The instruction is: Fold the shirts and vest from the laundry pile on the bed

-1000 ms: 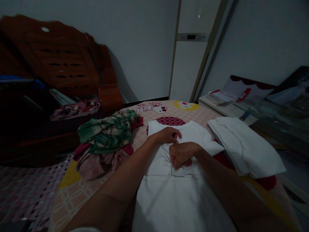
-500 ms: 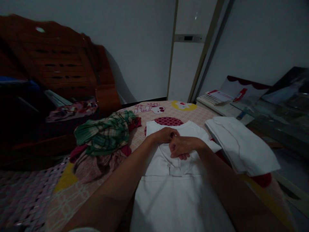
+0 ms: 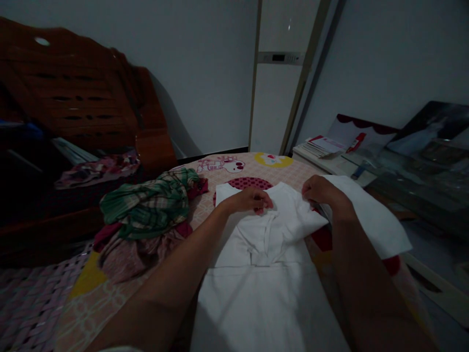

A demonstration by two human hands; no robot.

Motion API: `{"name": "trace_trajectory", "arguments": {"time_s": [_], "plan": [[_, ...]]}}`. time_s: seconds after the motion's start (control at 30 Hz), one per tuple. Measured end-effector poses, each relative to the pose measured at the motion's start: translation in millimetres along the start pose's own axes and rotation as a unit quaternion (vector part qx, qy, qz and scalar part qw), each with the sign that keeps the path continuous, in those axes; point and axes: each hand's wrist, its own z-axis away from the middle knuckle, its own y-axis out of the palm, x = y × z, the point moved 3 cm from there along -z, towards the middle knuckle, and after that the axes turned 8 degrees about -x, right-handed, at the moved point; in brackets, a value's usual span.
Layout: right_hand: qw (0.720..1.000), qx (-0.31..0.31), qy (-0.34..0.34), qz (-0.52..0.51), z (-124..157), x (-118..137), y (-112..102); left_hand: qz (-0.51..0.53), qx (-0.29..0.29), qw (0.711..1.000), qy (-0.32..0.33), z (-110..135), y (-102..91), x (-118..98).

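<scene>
A white dress point(image 3: 256, 298) lies spread in front of me, with a seam across its waist and a creased front placket. Loosely curled, my left hand point(image 3: 252, 199) rests at the neckline; its fingers are apart and no cloth shows gripped between them. My right hand point(image 3: 318, 189) pinches the dress at the shoulder edge on the right side, its fingertips partly hidden behind the knuckles. Just beyond that hand lies a folded white cloth point(image 3: 373, 215), partly covered by my right forearm.
A patterned tablecloth point(image 3: 88, 313) covers the round table. On the left sits a heap with a green plaid garment point(image 3: 150, 205). Behind it stands a wooden chair point(image 3: 80, 93). To the right are a glass-topped stand point(image 3: 395, 181) and stacked papers point(image 3: 318, 146).
My hands, crossed together at the neckline before, are now apart. The right one has moved right to the shoulder edge; the left stays at the neckline. The placket is more visible.
</scene>
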Motion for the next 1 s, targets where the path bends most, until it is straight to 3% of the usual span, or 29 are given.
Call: {"name": "trace_trajectory", "arguments": {"time_s": [0.13, 0.23, 0.33, 0.43, 0.6, 0.77, 0.87, 0.93, 1.0], "plan": [[0.994, 0.042, -0.044, -0.086, 0, 21, 14, -0.232, -0.104, 0.965, 0.062, -7, 13.9, 1], [0.986, 0.074, -0.078, -0.124, -1, 35, 25, -0.32, -0.107, 0.939, 0.069, -6, 20.6, 3], [0.981, 0.097, -0.076, -0.15, -3, 40, 33, -0.336, -0.11, 0.933, 0.063, -4, 20.2, 2], [0.975, 0.115, -0.081, -0.172, -1, 44, 34, -0.328, -0.151, 0.931, 0.052, -5, 18.5, 1], [0.936, 0.21, -0.125, -0.252, 7, 65, 48, -0.334, -0.203, 0.919, 0.052, -8, 22.8, 4], [0.942, 0.252, -0.097, -0.198, 8, 70, 61, -0.25, -0.23, 0.936, 0.093, -6, 14.4, 2], [0.948, 0.205, -0.089, -0.225, 6, 60, 42, -0.251, -0.149, 0.953, 0.085, -5, 14.0, 4], [0.964, 0.128, -0.064, -0.223, 4, 46, 23, -0.28, -0.087, 0.952, 0.089, -3, 18.0, 5], [0.983, 0.051, -0.028, -0.174, 3, 29, 7, -0.299, -0.065, 0.947, 0.094, -2, 20.3, 4]]}}
